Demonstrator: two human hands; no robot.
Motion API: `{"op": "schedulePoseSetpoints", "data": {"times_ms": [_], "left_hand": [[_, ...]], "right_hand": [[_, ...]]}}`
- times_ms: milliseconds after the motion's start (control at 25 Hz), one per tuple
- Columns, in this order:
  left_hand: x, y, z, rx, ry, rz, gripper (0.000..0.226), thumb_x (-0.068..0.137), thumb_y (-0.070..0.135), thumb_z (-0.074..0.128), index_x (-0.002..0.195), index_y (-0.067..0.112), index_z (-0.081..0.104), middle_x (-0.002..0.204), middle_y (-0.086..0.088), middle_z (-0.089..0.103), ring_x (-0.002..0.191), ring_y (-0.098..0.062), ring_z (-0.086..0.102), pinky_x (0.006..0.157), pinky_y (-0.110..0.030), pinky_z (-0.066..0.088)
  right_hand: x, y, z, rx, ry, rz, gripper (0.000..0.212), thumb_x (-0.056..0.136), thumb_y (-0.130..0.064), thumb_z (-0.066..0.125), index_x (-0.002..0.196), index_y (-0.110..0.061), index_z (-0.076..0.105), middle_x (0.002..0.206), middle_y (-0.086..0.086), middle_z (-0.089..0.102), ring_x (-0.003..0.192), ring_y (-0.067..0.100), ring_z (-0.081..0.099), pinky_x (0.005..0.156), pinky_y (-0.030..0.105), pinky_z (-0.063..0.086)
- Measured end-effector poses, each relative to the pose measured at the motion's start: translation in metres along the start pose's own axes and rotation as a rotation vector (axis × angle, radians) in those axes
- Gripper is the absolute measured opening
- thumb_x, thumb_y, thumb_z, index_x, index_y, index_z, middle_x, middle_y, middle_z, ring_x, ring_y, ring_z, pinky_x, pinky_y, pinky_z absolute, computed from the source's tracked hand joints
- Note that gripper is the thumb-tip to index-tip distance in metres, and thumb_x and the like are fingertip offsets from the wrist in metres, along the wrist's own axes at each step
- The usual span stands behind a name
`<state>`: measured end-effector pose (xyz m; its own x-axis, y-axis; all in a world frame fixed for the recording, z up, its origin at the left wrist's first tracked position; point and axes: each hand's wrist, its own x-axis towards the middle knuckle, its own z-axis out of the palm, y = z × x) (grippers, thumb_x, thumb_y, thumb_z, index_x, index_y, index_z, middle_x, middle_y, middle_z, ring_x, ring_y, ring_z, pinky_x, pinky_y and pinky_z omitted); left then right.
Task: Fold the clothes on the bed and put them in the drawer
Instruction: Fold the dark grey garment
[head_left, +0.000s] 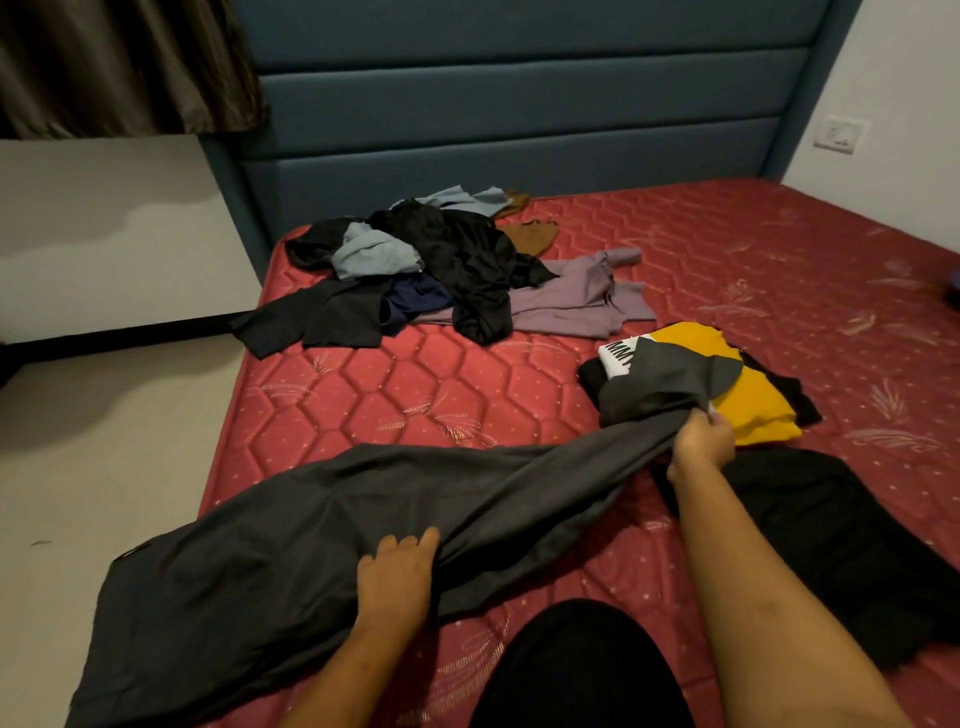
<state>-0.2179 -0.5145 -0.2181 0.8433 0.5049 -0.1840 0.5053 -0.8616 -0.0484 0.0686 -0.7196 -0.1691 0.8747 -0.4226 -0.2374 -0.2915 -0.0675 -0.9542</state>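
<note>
Left grip (397, 577), right grip (701, 441) both pinch one grey garment (311, 519); one loose pile (467, 260), one folded stack (748, 395) behind.

A red mattress (467, 384), quilted in hexagons with pale feathery sprigs, meets a slate-blue headboard (519, 104) and a brown curtain (119, 62). On it are a plain dark grey garment (311, 519) and a black garment (831, 545). Other clothes are a black top (467, 260), light blue cloth (371, 254), navy cloth (415, 301), a lilac top (571, 296), brown cloth (535, 236), a mustard-yellow top (753, 400) and white cloth (615, 356) with black lettering.
</note>
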Motion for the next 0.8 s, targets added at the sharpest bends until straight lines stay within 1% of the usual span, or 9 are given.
{"op": "schedulePoseSetpoints", "data": {"times_ms": [120, 200, 280, 400, 520, 560, 640, 720, 800], "left_hand": [[-0.001, -0.001, 0.002, 0.035, -0.028, -0.044, 0.044, 0.096, 0.017, 0.041, 0.138, 0.026, 0.034, 0.128, 0.001, 0.054, 0.122, -0.022, 0.045, 0.09, -0.034, 0.041], [-0.007, 0.001, 0.007, 0.068, -0.063, -0.062, 0.046, 0.096, 0.019, 0.041, 0.141, 0.026, 0.03, 0.131, 0.0, 0.052, 0.124, -0.022, 0.044, 0.092, -0.034, 0.039], [-0.01, 0.007, 0.009, 0.1, -0.109, -0.078, 0.049, 0.097, 0.021, 0.04, 0.143, 0.026, 0.026, 0.135, -0.001, 0.048, 0.125, -0.021, 0.042, 0.095, -0.036, 0.038], [0.0, 0.026, 0.001, 0.122, -0.183, -0.071, 0.045, 0.097, 0.024, 0.041, 0.141, 0.024, 0.031, 0.138, -0.003, 0.044, 0.127, -0.023, 0.041, 0.099, -0.039, 0.038], [0.02, 0.051, -0.019, 0.128, -0.237, -0.008, 0.043, 0.097, 0.025, 0.043, 0.14, 0.024, 0.039, 0.141, -0.004, 0.04, 0.13, -0.025, 0.038, 0.102, -0.041, 0.036], [0.029, 0.059, -0.026, 0.117, -0.226, 0.016, 0.042, 0.097, 0.023, 0.042, 0.139, 0.024, 0.042, 0.141, -0.004, 0.039, 0.13, -0.025, 0.038, 0.102, -0.041, 0.035], [0.043, 0.073, -0.036, 0.074, -0.183, 0.078, 0.039, 0.097, 0.02, 0.041, 0.135, 0.027, 0.05, 0.138, -0.004, 0.039, 0.129, -0.025, 0.037, 0.101, -0.041, 0.036], [0.052, 0.083, -0.039, 0.021, -0.112, 0.164, 0.036, 0.096, 0.019, 0.043, 0.128, 0.03, 0.055, 0.135, -0.003, 0.039, 0.125, -0.024, 0.039, 0.096, -0.041, 0.04], [0.059, 0.089, -0.035, -0.03, -0.046, 0.229, 0.033, 0.095, 0.02, 0.045, 0.125, 0.03, 0.054, 0.135, -0.001, 0.037, 0.123, -0.023, 0.039, 0.091, -0.04, 0.043]], "right_hand": [[0.018, -0.007, -0.012, 0.396, 0.098, 0.166, 0.036, 0.098, -0.022, 0.042, 0.127, -0.008, 0.057, 0.123, 0.008, 0.059, 0.105, 0.026, 0.059, 0.089, 0.037, 0.05], [0.03, 0.01, -0.027, 0.431, 0.105, 0.388, 0.048, 0.097, -0.037, 0.046, 0.134, -0.008, 0.051, 0.136, 0.011, 0.053, 0.114, 0.03, 0.057, 0.092, 0.041, 0.05], [0.039, 0.025, -0.045, 0.325, 0.102, 0.498, 0.062, 0.092, -0.049, 0.051, 0.138, -0.009, 0.044, 0.141, 0.011, 0.049, 0.12, 0.032, 0.055, 0.091, 0.044, 0.049], [0.058, 0.013, -0.063, 0.35, 0.023, 0.363, 0.052, 0.097, -0.038, 0.051, 0.138, -0.005, 0.044, 0.136, 0.011, 0.052, 0.114, 0.03, 0.058, 0.086, 0.04, 0.049], [0.074, -0.019, -0.069, 0.497, -0.087, 0.15, 0.032, 0.099, -0.009, 0.048, 0.13, -0.008, 0.05, 0.127, 0.012, 0.058, 0.089, 0.02, 0.062, 0.081, 0.037, 0.051], [0.079, -0.022, -0.071, 0.518, -0.096, 0.124, 0.031, 0.097, -0.005, 0.047, 0.127, -0.011, 0.052, 0.124, 0.012, 0.059, 0.088, 0.018, 0.062, 0.084, 0.039, 0.052], [0.084, -0.008, -0.079, 0.522, -0.115, 0.219, 0.039, 0.093, 0.0, 0.045, 0.128, -0.014, 0.053, 0.126, 0.011, 0.059, 0.103, 0.024, 0.062, 0.09, 0.044, 0.049], [0.083, 0.011, -0.089, 0.391, 0.015, 0.425, 0.053, 0.09, 0.002, 0.04, 0.139, -0.017, 0.043, 0.133, 0.011, 0.052, 0.122, 0.031, 0.052, 0.088, 0.046, 0.045], [0.084, 0.025, -0.098, 0.179, 0.305, 0.433, 0.057, 0.094, -0.005, 0.041, 0.148, -0.016, 0.029, 0.149, 0.012, 0.034, 0.133, 0.033, 0.038, 0.101, 0.044, 0.036]]}}
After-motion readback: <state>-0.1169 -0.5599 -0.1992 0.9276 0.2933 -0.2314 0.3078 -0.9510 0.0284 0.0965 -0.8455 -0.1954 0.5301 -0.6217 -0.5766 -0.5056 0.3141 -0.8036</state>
